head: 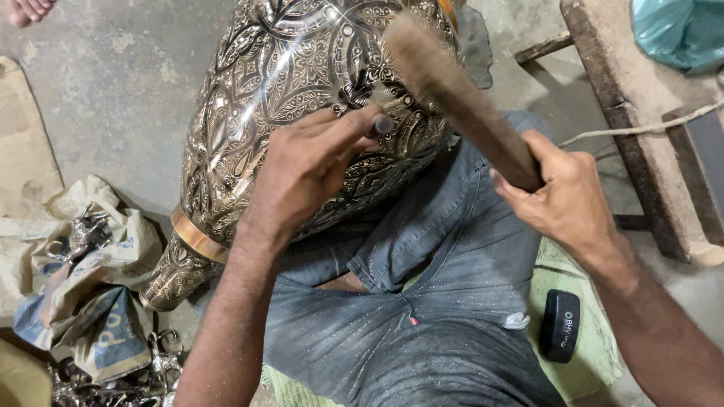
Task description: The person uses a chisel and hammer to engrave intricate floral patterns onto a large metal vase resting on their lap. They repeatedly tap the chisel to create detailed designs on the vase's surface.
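A large engraved metal vase (271,98), dark with shiny floral patterns and a brass band near its foot, lies tilted across my lap. My left hand (305,169) rests on its side and pinches a small metal chisel (383,123) against the surface. My right hand (562,200) grips a thick wooden mallet stick (460,102), blurred, raised over the chisel's head. My legs in grey jeans (422,301) sit below the vase.
Crumpled paper bags (105,301) with small shiny metal figures (87,234) lie at the left on the concrete floor. A wooden bench (641,128) stands at the right with a teal plastic bag (679,30). A small black device (560,324) lies on a green mat.
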